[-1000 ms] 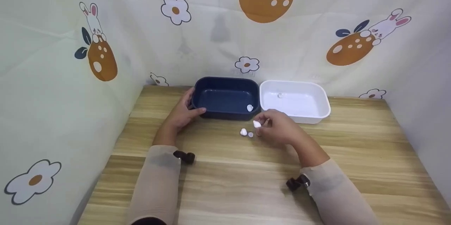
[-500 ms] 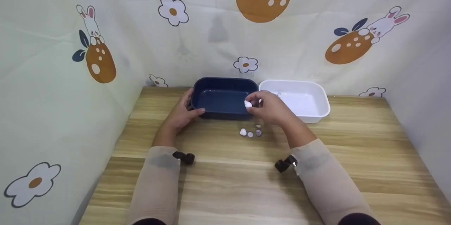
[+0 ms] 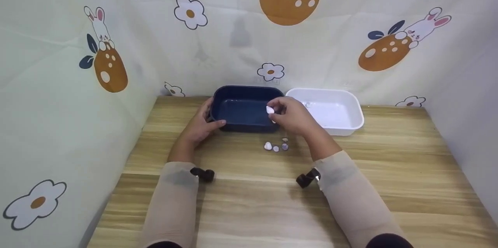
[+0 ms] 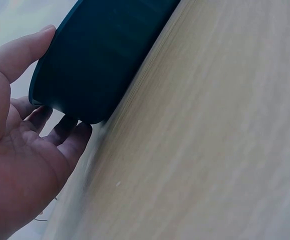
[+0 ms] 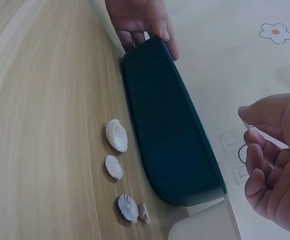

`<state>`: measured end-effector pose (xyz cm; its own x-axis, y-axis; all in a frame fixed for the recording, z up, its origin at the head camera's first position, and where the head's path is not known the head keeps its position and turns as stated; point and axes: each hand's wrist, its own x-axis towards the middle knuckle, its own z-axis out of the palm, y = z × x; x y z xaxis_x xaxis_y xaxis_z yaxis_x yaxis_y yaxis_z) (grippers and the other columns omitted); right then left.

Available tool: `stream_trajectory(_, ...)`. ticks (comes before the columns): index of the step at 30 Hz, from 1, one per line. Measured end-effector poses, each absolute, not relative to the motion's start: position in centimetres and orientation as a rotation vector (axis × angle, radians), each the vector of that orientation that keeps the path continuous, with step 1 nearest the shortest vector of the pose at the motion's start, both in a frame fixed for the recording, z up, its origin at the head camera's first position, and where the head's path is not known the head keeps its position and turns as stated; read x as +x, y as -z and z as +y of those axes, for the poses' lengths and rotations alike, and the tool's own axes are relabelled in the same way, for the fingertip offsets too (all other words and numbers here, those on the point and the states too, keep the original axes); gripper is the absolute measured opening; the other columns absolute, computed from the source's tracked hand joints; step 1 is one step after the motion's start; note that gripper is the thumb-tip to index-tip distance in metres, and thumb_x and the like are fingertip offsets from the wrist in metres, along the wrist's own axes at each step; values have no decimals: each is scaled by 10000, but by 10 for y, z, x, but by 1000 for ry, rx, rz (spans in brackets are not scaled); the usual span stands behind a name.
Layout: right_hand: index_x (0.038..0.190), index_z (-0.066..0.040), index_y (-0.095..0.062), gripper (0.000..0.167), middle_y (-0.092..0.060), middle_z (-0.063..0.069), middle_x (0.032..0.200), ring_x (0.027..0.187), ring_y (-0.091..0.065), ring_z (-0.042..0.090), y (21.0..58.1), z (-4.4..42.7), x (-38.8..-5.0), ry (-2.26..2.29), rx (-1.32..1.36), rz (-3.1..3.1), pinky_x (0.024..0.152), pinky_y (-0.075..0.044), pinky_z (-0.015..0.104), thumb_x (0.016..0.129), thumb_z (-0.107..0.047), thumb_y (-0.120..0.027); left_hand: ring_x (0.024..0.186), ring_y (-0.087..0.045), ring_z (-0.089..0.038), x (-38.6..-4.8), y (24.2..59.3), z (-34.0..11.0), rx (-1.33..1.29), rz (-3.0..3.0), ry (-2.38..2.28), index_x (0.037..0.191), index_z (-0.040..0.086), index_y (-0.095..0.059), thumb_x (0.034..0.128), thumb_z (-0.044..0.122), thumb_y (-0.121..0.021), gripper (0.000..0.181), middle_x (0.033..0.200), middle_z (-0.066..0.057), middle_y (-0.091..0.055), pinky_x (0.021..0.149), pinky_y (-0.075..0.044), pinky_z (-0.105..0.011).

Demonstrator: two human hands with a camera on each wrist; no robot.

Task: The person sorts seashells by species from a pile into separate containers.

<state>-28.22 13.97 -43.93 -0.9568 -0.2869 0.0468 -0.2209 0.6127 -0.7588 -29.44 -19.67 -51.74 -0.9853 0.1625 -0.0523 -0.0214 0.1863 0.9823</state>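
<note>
A dark blue plastic bin (image 3: 243,128) stands against the back wall. My left hand (image 3: 199,123) holds its left end, thumb at the front rim and fingers along the side and lower edge, as the left wrist view shows. Over the bin's right end, my right hand (image 3: 291,114) pinches a white seashell (image 3: 270,110) between thumb and fingertips. In the right wrist view only a sliver of that shell shows. On the table before the bin lie several shells: a larger white shell (image 5: 117,135), a small pale shell (image 5: 114,167), a ribbed shell (image 5: 128,208) and a small brownish shell (image 5: 144,213).
A white plastic bin (image 3: 338,131) stands right beside the dark blue one, with a small pale thing (image 3: 307,105) inside. The wooden table (image 3: 249,201) reaches back to a printed cloth wall (image 3: 229,57). More cloth closes in the left and right sides.
My right hand has lifted the white seashell from the table area, moving left and back over the dark blue bin. Shells it covered now show. The left hand stays on the bin.
</note>
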Motion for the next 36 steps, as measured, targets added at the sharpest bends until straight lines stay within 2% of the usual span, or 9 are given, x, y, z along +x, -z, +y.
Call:
stream_trajectory(6, 1274, -115, -749, 323, -696, 63, 1115, 889, -587, 184, 444, 144, -277, 1274, -439, 2781, 819, -486, 323, 961, -197, -762, 1668, -221, -271, -294, 519, -198, 134, 2317, -1891, 1720, 242, -230, 895, 199, -867, 1043, 1780, -81, -281, 1373, -173, -440)
stream_trajectory(13, 1206, -111, -770, 262, -708, 35, 1019, 862, -601, 172, 449, 156, -262, 1329, -438, 2748, 825, -495, 319, 958, -197, -771, 1666, -227, -276, -293, 517, -196, 110, 2323, -1876, 1716, 267, -238, 898, 211, -863, 1032, 1776, -83, -291, 1371, -185, -449)
stream_trajectory(26, 1213, -100, -769, 268, -711, 29, 959, 816, -612, 176, 461, 176, -244, 1279, -444, 2711, 717, -497, 248, 956, -176, -768, 1673, -211, -282, -292, 516, -197, 123, 2307, -1895, 1718, 253, -233, 899, 204, -867, 1037, 1772, -97, -302, 1379, -158, -457)
stream_trajectory(33, 1222, -84, -770, 284, -730, 39, 1016, 877, -622, 160, 466, 178, -236, 1220, -475, 2701, 829, -520, 315, 950, -165, -762, 1676, -194, -310, -291, 514, -197, 101, 2343, -1839, 1719, 260, -233, 902, 231, -870, 1036, 1780, -84, -275, 1378, -157, -483)
stream_trajectory(36, 1229, -82, -769, 291, -739, 38, 1007, 872, -629, 170, 469, 180, -232, 1175, -467, 2693, 815, -522, 325, 947, -152, -756, 1670, -210, -307, -292, 515, -197, 85, 2340, -1839, 1716, 276, -243, 897, 231, -874, 1034, 1776, -84, -283, 1374, -175, -485)
